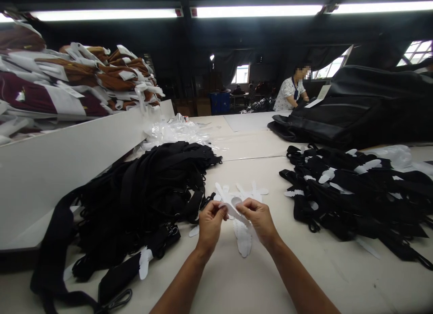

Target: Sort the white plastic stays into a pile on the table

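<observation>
A white paper strip with a notched edge (pixel 232 210) is held between my two hands above the table. My left hand (pixel 212 221) pinches its left end between thumb and fingers. On its other side, my right hand (pixel 259 218) pinches it near a curled, rounded end. Several more white strips (pixel 242 242) lie loose on the table under and behind my hands. To the left sits a heap of black straps (pixel 152 183) with metal hooks, one strap wrapped with a white strip. Another heap of black straps (pixel 341 187), many with white strips around them, lies to the right.
Black bags (pixel 352 106) are piled at the back right. Clear plastic bags (pixel 179 130) lie at the back left. A white panel (pixel 74 174) borders the left side, with wrapped brown and maroon goods (pixel 81 75) stacked beyond it. A person (pixel 291 90) stands across the table.
</observation>
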The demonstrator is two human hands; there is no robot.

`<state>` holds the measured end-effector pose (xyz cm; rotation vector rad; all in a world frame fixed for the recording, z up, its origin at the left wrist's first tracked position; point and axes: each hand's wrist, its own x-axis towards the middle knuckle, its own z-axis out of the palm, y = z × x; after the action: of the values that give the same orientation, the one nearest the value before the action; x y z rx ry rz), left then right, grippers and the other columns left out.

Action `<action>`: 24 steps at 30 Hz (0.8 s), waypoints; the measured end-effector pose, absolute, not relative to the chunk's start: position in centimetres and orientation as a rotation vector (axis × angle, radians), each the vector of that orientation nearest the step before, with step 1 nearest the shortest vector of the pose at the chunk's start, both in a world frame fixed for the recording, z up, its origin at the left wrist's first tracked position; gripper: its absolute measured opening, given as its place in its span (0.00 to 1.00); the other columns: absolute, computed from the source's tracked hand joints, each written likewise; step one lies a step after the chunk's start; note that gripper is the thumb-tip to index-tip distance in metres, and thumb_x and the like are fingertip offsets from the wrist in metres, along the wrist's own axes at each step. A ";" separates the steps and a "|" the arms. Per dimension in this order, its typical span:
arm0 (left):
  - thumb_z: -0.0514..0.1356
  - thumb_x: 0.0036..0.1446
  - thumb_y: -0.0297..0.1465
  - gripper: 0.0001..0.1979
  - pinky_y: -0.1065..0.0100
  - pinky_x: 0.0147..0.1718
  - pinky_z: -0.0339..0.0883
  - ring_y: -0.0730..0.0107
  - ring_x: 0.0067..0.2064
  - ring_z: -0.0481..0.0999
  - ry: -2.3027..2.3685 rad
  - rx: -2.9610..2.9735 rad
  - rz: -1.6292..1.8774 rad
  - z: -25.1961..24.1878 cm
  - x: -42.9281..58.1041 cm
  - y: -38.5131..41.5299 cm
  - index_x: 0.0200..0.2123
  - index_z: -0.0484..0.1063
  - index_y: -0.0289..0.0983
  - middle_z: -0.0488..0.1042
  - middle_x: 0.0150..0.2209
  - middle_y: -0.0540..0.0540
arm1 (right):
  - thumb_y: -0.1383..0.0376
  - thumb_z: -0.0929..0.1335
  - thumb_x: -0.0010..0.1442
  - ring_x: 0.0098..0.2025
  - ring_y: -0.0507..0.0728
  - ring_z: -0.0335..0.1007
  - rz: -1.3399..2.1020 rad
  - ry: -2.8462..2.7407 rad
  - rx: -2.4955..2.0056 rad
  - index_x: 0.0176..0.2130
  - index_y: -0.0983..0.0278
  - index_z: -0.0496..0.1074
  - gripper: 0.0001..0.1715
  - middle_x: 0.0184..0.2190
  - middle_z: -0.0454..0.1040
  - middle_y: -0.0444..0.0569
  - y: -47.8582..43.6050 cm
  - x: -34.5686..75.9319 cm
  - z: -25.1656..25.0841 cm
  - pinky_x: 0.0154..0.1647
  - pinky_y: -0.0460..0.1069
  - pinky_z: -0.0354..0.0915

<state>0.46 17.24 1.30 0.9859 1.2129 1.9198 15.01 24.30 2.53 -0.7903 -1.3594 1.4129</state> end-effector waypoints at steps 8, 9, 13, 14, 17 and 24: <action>0.63 0.57 0.46 0.18 0.74 0.23 0.63 0.79 0.23 0.66 1.266 1.117 1.863 3.3 -6.0 17.0 0.33 0.68 0.37 0.67 0.27 0.53 | 0.38 0.73 0.43 0.16 0.49 0.57 1.164 -0.966 -1.037 0.26 0.62 0.66 0.32 0.16 0.63 0.39 30.5 21.1 1.4 0.14 0.46 0.54; 0.62 0.58 0.45 0.17 0.73 0.23 0.64 0.78 0.23 0.67 1.306 1.192 1.814 3.2 -5.7 17.4 0.33 0.68 0.36 0.67 0.26 0.53 | 0.39 0.73 0.42 0.17 0.50 0.59 1.149 -0.979 -1.076 0.27 0.63 0.68 0.32 0.17 0.66 0.41 30.9 21.2 1.1 0.15 0.46 0.57; 0.67 0.54 0.35 0.12 0.60 0.36 0.74 0.66 0.32 0.76 1.568 1.526 1.686 2.3 -3.2 18.9 0.38 0.74 0.34 0.75 0.31 0.47 | 0.43 0.73 0.43 0.24 0.58 0.70 1.083 -1.165 -1.218 0.33 0.68 0.77 0.32 0.25 0.77 0.51 31.2 20.4 -0.3 0.26 0.52 0.67; 0.69 0.52 0.30 0.12 0.54 0.44 0.73 0.61 0.40 0.77 1.648 1.609 1.673 2.2 -3.0 19.0 0.40 0.74 0.35 0.77 0.37 0.45 | 0.44 0.73 0.44 0.26 0.60 0.72 1.039 -1.209 -1.253 0.35 0.68 0.79 0.31 0.27 0.79 0.53 31.2 20.3 -0.6 0.29 0.53 0.67; 0.66 0.50 0.20 0.20 0.45 0.61 0.58 0.51 0.59 0.67 1.920 1.769 1.675 2.6 -4.5 18.4 0.47 0.74 0.41 0.73 0.53 0.41 | 0.46 0.70 0.49 0.34 0.64 0.75 0.879 -1.282 -1.328 0.42 0.66 0.79 0.31 0.35 0.81 0.57 31.4 20.5 -1.2 0.38 0.56 0.67; 0.60 0.58 0.24 0.12 0.36 0.60 0.52 0.44 0.62 0.62 2.404 1.750 1.459 6.5 -15.4 13.7 0.47 0.71 0.33 0.68 0.54 0.33 | 0.47 0.68 0.52 0.33 0.64 0.77 0.884 -1.413 -1.313 0.38 0.65 0.80 0.26 0.34 0.81 0.55 31.1 19.9 -2.0 0.32 0.54 0.69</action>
<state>-15.40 13.74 6.52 1.7502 2.4038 1.4585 19.89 31.13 -2.05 -1.3125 -1.4127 0.8837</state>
